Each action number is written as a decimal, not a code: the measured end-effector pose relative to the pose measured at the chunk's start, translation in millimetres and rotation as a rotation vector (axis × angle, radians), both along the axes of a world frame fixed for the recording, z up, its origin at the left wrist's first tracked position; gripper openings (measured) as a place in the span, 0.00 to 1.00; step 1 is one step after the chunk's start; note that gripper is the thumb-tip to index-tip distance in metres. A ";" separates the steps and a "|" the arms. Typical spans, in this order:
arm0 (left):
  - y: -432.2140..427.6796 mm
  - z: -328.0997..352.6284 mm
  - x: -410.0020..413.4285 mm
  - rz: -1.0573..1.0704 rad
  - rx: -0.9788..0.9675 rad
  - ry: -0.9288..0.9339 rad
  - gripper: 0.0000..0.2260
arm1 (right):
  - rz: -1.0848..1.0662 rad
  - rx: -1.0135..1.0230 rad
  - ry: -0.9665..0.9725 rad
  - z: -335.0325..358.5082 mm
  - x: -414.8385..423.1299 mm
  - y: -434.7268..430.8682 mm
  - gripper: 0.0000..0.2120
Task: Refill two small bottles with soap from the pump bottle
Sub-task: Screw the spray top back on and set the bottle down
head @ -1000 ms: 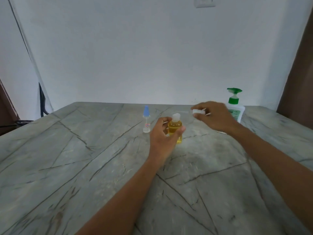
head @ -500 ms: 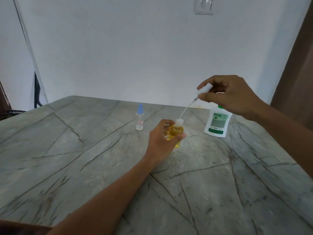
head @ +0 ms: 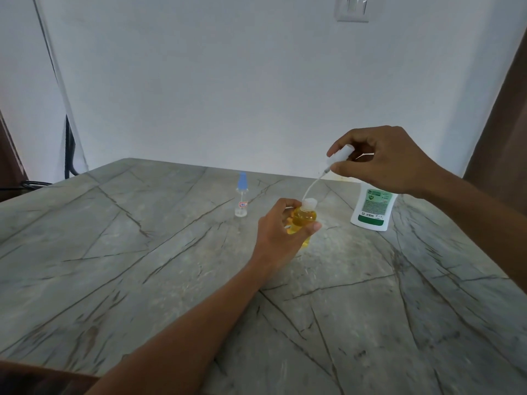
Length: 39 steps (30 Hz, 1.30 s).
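Note:
My left hand (head: 281, 233) grips a small yellow bottle (head: 304, 217) standing on the grey marble table (head: 142, 266). Above and to its right, my right hand (head: 383, 161) pinches the bottle's white spray cap (head: 340, 156). The cap's thin tube (head: 312, 187) slants down into the bottle's open white neck. A second small clear bottle (head: 241, 199) with a blue cap stands upright further back on the left. The white pump bottle (head: 372, 208) with green label stands at the right; its pump head is hidden behind my right hand.
A white wall rises behind the table, with a switch plate (head: 352, 8) high up. A brown door or curtain (head: 502, 109) borders the right side. Dark cables (head: 68, 149) hang at the far left corner.
My right hand has lifted the spray cap up off the yellow bottle, drawing the tube out of the neck. My left hand keeps its grip on the bottle.

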State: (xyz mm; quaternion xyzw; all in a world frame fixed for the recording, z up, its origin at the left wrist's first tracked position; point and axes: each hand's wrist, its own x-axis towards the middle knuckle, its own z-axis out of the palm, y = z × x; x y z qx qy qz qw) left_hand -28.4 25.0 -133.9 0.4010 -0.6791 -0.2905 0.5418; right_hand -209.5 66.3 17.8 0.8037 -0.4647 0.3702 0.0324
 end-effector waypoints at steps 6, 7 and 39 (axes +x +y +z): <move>-0.4 0.6 0.9 0.008 0.001 0.009 0.21 | 0.008 -0.032 0.008 3.1 0.1 3.8 0.08; -0.3 0.8 1.0 0.009 -0.002 0.007 0.21 | 0.011 -0.030 0.019 3.3 -0.2 3.8 0.08; -0.9 1.2 -1.3 0.025 -0.025 -0.002 0.22 | 0.133 0.194 0.430 -12.9 23.1 -34.2 0.09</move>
